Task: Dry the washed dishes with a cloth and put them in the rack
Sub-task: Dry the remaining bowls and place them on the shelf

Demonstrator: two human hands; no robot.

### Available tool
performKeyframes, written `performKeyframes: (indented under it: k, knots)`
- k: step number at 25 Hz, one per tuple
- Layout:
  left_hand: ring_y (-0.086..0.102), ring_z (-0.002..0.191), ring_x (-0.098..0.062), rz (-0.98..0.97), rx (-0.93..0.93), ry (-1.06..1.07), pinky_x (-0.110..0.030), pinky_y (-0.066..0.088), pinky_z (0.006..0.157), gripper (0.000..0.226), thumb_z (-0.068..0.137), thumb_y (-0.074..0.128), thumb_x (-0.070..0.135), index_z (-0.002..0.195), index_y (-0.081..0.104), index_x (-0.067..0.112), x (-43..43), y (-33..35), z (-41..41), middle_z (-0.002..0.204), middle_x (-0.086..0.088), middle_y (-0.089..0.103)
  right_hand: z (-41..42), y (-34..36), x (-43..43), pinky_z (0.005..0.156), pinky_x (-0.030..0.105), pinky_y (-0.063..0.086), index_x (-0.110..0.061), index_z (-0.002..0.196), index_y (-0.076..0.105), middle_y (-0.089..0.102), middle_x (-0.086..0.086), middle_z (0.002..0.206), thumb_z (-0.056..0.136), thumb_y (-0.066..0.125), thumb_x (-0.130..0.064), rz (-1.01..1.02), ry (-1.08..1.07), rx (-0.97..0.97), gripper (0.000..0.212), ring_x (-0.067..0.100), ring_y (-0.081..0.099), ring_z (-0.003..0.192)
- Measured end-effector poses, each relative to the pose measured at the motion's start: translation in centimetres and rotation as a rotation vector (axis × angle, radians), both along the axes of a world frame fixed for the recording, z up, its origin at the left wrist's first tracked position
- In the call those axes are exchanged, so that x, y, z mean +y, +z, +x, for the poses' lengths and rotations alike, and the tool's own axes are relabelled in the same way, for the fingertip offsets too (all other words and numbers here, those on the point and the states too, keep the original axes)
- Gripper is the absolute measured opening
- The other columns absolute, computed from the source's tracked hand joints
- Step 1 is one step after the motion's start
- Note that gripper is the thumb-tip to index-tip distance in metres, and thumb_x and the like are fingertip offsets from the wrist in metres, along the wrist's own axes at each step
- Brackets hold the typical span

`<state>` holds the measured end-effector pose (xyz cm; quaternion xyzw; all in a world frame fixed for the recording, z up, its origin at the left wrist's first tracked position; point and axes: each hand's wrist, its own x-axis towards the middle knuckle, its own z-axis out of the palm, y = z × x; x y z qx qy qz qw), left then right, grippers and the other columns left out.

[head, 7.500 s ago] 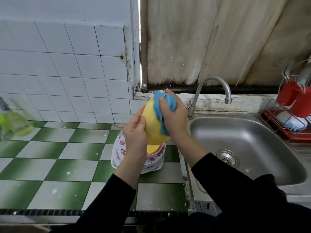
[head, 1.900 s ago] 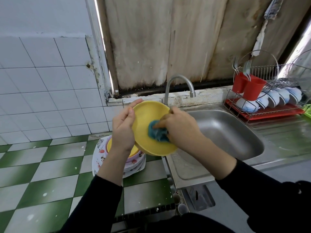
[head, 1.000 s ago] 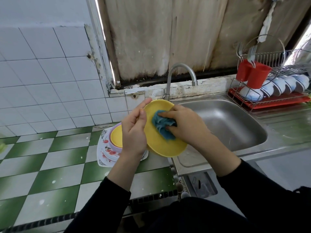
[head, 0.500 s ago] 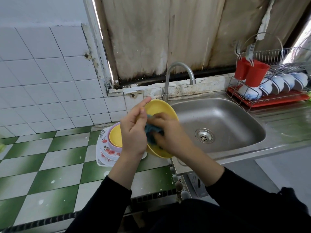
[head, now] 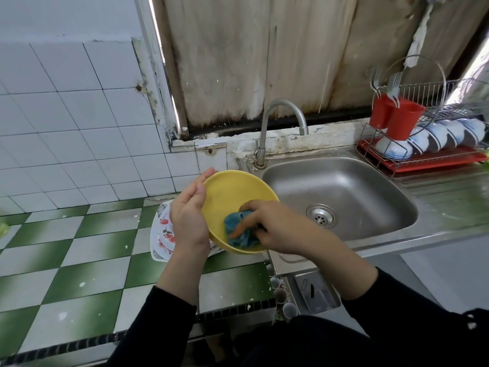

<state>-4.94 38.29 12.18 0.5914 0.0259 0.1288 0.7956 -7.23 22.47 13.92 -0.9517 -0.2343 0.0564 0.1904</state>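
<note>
A yellow bowl (head: 232,194) is held tilted above the counter, its inside facing me. My left hand (head: 189,218) grips its left rim, thumb over the edge. My right hand (head: 275,229) presses a crumpled blue cloth (head: 239,231) against the lower inside of the bowl. Under the bowl lies a stack of washed flowered plates (head: 162,234), mostly hidden by my left hand. The wire dish rack (head: 428,154) with a red tray stands at the far right, holding a row of blue-and-white bowls (head: 434,137).
A steel sink (head: 338,197) with a curved tap (head: 280,123) lies right of the bowl. Two red cups (head: 399,117) with forks hang on the rack's left end. Green-and-white checked counter tiles (head: 79,260) spread to the left.
The bowl has tipped so more of its inside shows. My right hand with the cloth has slid down to the bowl's lower part. The view has shifted slightly.
</note>
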Motion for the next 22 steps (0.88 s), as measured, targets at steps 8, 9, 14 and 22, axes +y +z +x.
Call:
performKeyframes:
  k: [8, 9, 14, 22]
  knots:
    - [0.062, 0.101, -0.019, -0.009, 0.086, 0.029, -0.035, 0.051, 0.090, 0.029, 0.100, 0.043, 0.011, 0.110, 0.071, 0.011, -2.3, -0.2, -0.3, 0.104, -0.001, 0.071, -0.1, -1.5, 1.0, 0.090, 0.030, 0.049, -0.027, 0.114, 0.072, 0.069, 0.002, 0.109, 0.086, 0.064, -0.003, 0.453, -0.076, 0.065, 0.038, 0.020, 0.062, 0.099]
    - [0.061, 0.105, -0.022, -0.003, 0.100, 0.045, -0.037, 0.051, 0.091, 0.029, 0.100, 0.044, 0.013, 0.107, 0.072, 0.014, -1.9, -0.6, -0.2, 0.107, -0.001, 0.070, 0.2, -1.3, 0.1, 0.088, 0.030, 0.049, -0.029, 0.111, 0.073, 0.068, -0.002, 0.107, 0.085, 0.064, -0.002, 0.335, -0.013, 0.139, 0.039, 0.019, 0.061, 0.096]
    - [0.066, 0.085, -0.013, -0.028, 0.098, -0.063, -0.021, 0.056, 0.070, 0.025, 0.100, 0.044, 0.012, 0.099, 0.069, 0.015, -3.4, -0.8, -0.6, 0.092, 0.002, 0.071, 2.8, -1.6, -1.8, 0.095, 0.031, 0.044, -0.033, 0.126, 0.064, 0.056, 0.007, 0.129, 0.093, 0.055, -0.008, -0.084, -0.193, -0.027, 0.042, 0.025, 0.054, 0.110]
    - [0.060, 0.110, -0.025, 0.040, 0.086, -0.007, -0.042, 0.051, 0.093, 0.028, 0.100, 0.045, 0.017, 0.107, 0.072, 0.015, -1.3, -0.5, 1.0, 0.111, -0.003, 0.071, 2.3, -0.3, -1.1, 0.089, 0.034, 0.048, -0.032, 0.106, 0.073, 0.057, -0.003, 0.126, 0.087, 0.061, -0.002, -0.160, 0.063, 0.056, 0.038, 0.021, 0.053, 0.113]
